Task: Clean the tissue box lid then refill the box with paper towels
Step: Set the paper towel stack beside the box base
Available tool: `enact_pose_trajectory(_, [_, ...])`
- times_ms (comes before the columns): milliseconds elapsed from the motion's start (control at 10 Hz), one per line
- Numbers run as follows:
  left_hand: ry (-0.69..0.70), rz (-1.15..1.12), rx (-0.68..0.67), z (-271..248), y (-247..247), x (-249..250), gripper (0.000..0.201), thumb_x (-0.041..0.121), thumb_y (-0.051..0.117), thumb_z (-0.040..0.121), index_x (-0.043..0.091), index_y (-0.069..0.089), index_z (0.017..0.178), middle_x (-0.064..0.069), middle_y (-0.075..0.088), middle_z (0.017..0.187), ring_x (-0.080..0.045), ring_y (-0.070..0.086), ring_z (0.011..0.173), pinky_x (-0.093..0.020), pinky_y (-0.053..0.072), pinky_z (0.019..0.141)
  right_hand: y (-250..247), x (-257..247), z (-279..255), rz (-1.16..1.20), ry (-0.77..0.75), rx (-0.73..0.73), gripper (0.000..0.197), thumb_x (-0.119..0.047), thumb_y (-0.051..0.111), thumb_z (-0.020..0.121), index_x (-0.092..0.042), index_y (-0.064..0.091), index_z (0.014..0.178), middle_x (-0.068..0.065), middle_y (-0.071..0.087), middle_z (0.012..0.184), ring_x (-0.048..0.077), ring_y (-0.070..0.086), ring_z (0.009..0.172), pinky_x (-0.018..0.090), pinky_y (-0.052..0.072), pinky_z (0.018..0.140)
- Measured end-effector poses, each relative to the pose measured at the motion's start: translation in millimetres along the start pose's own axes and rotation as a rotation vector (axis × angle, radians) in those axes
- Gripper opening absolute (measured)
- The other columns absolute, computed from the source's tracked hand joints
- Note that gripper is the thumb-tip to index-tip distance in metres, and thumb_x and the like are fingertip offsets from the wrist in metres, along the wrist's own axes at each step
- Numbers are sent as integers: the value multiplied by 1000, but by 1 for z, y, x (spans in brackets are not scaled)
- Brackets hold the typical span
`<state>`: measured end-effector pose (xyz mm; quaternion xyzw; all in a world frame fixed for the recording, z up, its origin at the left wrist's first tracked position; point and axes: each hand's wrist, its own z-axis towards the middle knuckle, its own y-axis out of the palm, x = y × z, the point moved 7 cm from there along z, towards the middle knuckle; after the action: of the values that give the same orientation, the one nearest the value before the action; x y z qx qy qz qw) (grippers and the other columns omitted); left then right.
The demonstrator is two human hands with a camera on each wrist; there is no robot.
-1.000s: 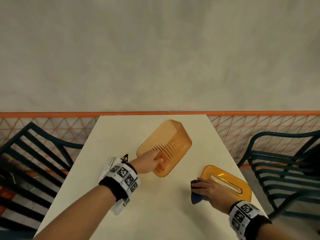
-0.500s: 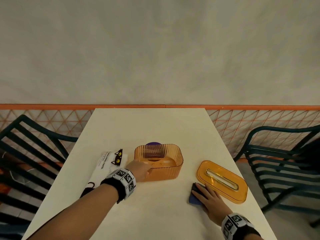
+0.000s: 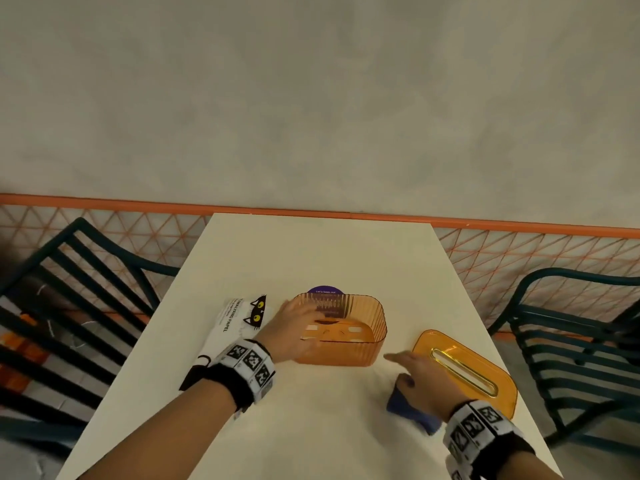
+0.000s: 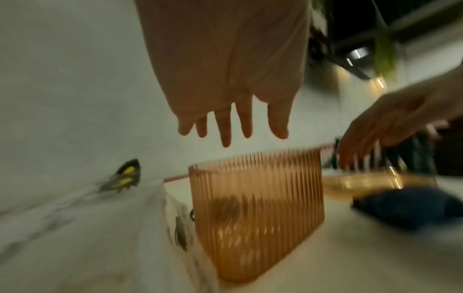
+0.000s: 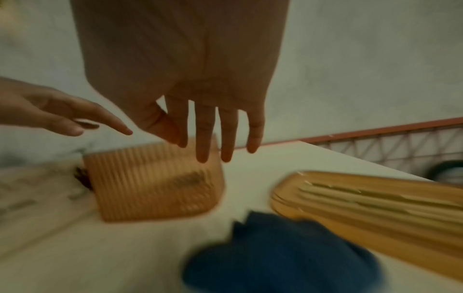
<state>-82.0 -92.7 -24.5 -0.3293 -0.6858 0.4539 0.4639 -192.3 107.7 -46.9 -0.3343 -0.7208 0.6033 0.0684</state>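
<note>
The ribbed orange tissue box [image 3: 346,344] [image 4: 258,214] [image 5: 155,182] stands upright and lidless on the white table [image 3: 311,258]. Its orange lid [image 3: 464,370] [image 5: 375,208] with a slot lies to the right. My left hand [image 3: 294,323] [image 4: 230,126] hovers open over the box's left end, fingers straight. My right hand [image 3: 419,375] [image 5: 213,142] is open above the blue cloth [image 3: 412,410] [image 5: 280,257], fingers stretched toward the box. A white paper towel pack [image 3: 235,327] with a black cat print lies left of the box.
A purple round sticker or disc [image 3: 325,291] shows behind the box. Dark green slatted chairs [image 3: 69,306] [image 3: 571,341] flank the table. An orange mesh rail [image 3: 311,211] runs along the table's far edge, with a grey wall beyond.
The box went from tilted in my left hand to standing on the table, and that hand let go and opened. My right hand lifted off the blue cloth and reached left.
</note>
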Motion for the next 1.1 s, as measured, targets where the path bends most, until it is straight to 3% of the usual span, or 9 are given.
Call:
enact_pose_trajectory(100, [-115,-54,67,-37,-19,-25,78,58,54,82,27,23,147,6,11,159,-16,-5,148,-47,0,119,-23,-55,23,99,-150,71,33,-15,46,94,-22,56,125,-2,67,114,11,62,98,22,49,92])
enact_pose_trajectory(200, [-232,38,-142,-87,-6,-65,128,87,41,42,34,-3,149,8,-17,158,-15,-25,144,-55,-13,114,-10,-111,48,249,-226,-26,26,-17,44,96,-16,61,116,4,70,98,10,60,75,22,51,70])
enact_pose_trajectory(300, [-332,7,-242,-125,10,-101,140,84,53,31,41,-16,145,8,-28,154,-18,-32,141,-58,-15,112,31,-154,67,390,-173,-225,28,-23,39,99,-5,57,111,7,64,93,17,63,66,26,53,58])
enact_pose_trajectory(400, [-365,-7,-195,-143,20,-117,122,61,73,62,42,-15,145,10,-29,154,-18,-28,143,-56,-9,114,60,-174,81,453,11,-293,40,-37,34,99,-3,51,113,14,65,98,22,61,57,30,53,54])
enact_pose_trajectory(600, [-315,-182,37,-155,31,-127,53,48,35,95,44,17,145,16,-3,157,-13,0,148,-42,10,120,76,-184,100,505,149,-241,29,-23,30,99,-4,47,113,14,65,97,26,66,63,35,57,58])
enact_pose_trajectory(700, [-361,-510,283,-162,18,-127,39,33,33,100,30,42,138,12,28,148,-2,25,137,-21,18,114,79,-179,102,496,208,-245,22,-15,30,99,-4,47,107,13,63,93,22,62,57,24,46,43])
enact_pose_trajectory(800, [-542,-992,649,-174,10,-144,27,21,36,101,23,61,111,-3,59,126,-18,52,122,-30,37,105,84,-169,101,477,271,-215,16,-19,33,99,-7,44,97,14,66,95,23,63,59,22,41,41])
enact_pose_trajectory(900, [-710,-1538,848,-179,27,-160,23,10,35,100,7,57,98,-22,58,120,-32,59,98,-35,55,77,89,-163,104,389,255,-179,17,-21,36,98,-8,45,91,16,68,100,29,67,77,24,41,47])
enact_pose_trajectory(1100, [-1028,-1815,835,-171,63,-182,39,6,32,99,-6,39,135,-26,49,137,-20,56,72,-21,55,49,86,-159,102,406,267,-181,17,-20,36,98,-7,45,93,7,59,74,15,51,47,21,38,39])
